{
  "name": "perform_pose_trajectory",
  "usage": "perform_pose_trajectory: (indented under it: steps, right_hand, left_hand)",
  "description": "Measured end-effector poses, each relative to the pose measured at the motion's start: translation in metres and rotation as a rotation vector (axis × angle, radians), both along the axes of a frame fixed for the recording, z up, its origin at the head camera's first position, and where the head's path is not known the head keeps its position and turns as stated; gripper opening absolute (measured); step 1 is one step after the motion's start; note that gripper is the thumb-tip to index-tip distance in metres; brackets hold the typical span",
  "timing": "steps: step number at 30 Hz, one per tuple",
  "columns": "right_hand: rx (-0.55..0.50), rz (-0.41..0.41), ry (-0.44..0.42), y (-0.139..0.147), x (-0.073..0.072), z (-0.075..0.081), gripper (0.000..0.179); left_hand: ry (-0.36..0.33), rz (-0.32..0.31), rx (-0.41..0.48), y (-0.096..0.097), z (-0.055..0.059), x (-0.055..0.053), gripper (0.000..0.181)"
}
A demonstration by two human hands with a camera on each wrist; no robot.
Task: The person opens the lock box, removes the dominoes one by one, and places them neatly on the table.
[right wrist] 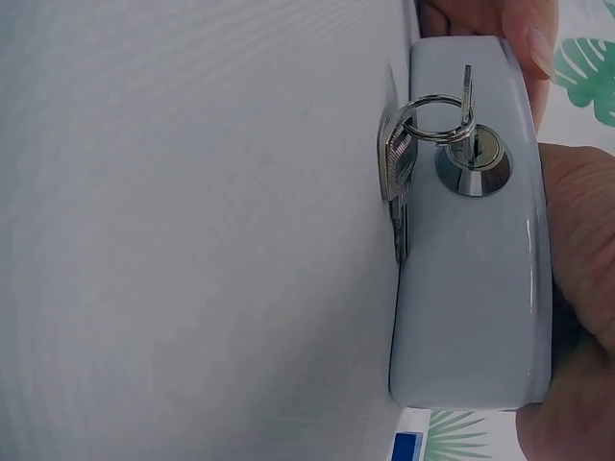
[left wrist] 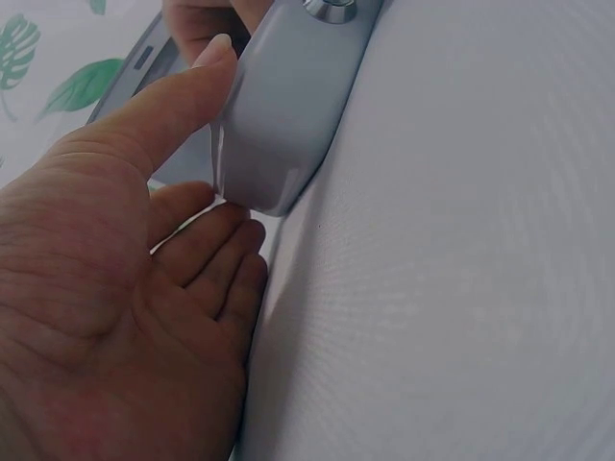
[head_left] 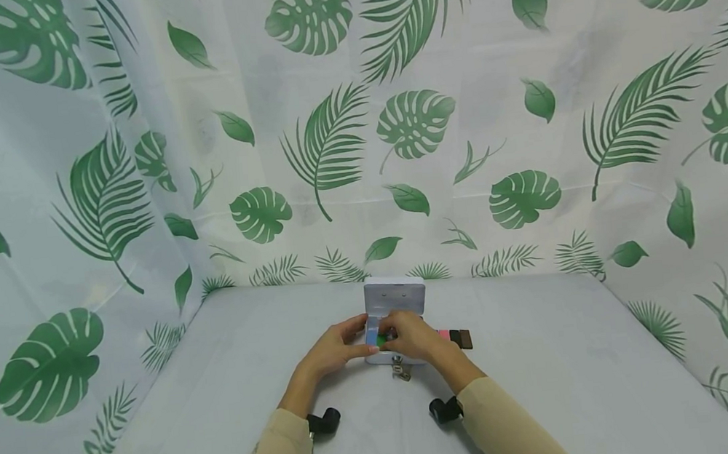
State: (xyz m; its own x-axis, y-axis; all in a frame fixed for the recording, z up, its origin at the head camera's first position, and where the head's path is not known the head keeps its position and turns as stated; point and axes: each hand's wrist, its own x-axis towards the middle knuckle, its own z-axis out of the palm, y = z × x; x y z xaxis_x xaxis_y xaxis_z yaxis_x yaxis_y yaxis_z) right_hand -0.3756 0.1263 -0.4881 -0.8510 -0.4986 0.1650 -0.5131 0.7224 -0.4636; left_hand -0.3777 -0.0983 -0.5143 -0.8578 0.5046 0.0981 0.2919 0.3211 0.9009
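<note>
A small light-grey metal cash box (head_left: 379, 359) stands on the table with its lid (head_left: 394, 297) raised. My left hand (head_left: 332, 348) holds the box's left side, thumb over the front rim and fingers along the side wall. Inside the box, my right hand (head_left: 411, 333) reaches down with bent fingers, next to something green (head_left: 381, 341). What those fingertips touch is hidden, and I cannot tell whether they pinch anything. A light-blue piece (head_left: 372, 331) shows at the box's left inside. One key (right wrist: 467, 91) sits in the round front lock (right wrist: 476, 165).
More keys (right wrist: 398, 158) hang from the ring against the table. Right of the box lies a row of flat coloured pieces (head_left: 465, 339), pink, black and brown, partly behind my right wrist. White curtains (head_left: 349, 214) with green leaves border the white table (head_left: 543, 378).
</note>
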Motion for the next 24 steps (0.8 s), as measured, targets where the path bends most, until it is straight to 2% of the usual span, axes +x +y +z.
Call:
perform_pose_trajectory:
  steps: [24]
  right_hand:
    - [0.034,-0.065,-0.043,-0.0031,0.0003,-0.0006,0.022]
  left_hand:
    - [-0.003,0.005,-0.011,0.0004,0.0014,0.0011,0.083]
